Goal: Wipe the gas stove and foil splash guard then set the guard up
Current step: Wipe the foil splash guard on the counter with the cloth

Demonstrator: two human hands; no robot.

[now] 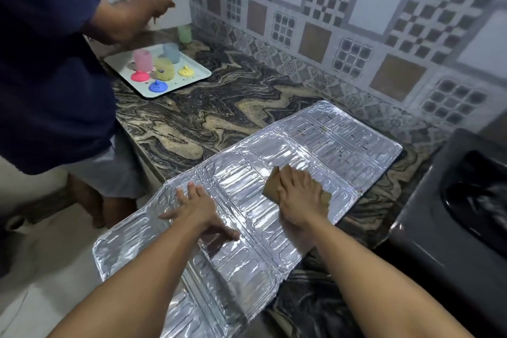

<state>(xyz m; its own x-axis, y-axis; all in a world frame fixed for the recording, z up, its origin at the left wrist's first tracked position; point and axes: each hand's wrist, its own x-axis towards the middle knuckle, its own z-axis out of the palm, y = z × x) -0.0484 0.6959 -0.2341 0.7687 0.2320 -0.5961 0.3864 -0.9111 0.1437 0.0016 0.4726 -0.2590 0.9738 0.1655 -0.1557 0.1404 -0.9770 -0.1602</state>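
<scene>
Nearest the camera, the person's two bare forearms reach up from the bottom edge onto the foil guard [247,200]. The left hand [197,211] lies flat on the foil near the middle of the frame, its grip spread: fingers straight and apart, pointing toward 11 o'clock, thumb stretched out toward 4 o'clock, palm pressing the sheet down. The right hand [299,195] sits just to the right of it, at about 2 o'clock from the left hand, palm down on a folded brown cloth [270,186]. Its fingers lie fairly straight over the cloth and press it against the foil; whether the thumb curls under the cloth's edge cannot be told.

The foil guard is unfolded and lies flat, embossed side up, on the marbled stone surface [192,123]. Its long axis runs from 7 o'clock, where the near end hangs past the surface's front edge over the floor, to 1 o'clock, where the far end stops near the tiled wall [356,22].

At 3 o'clock the dark stove [452,200] stands beside the guard's right edge. At 11 o'clock a white tray [201,74] carries coloured cups and lids, and a second person in a dark blue shirt [49,49] stands at 10 o'clock with both hands raised together.
</scene>
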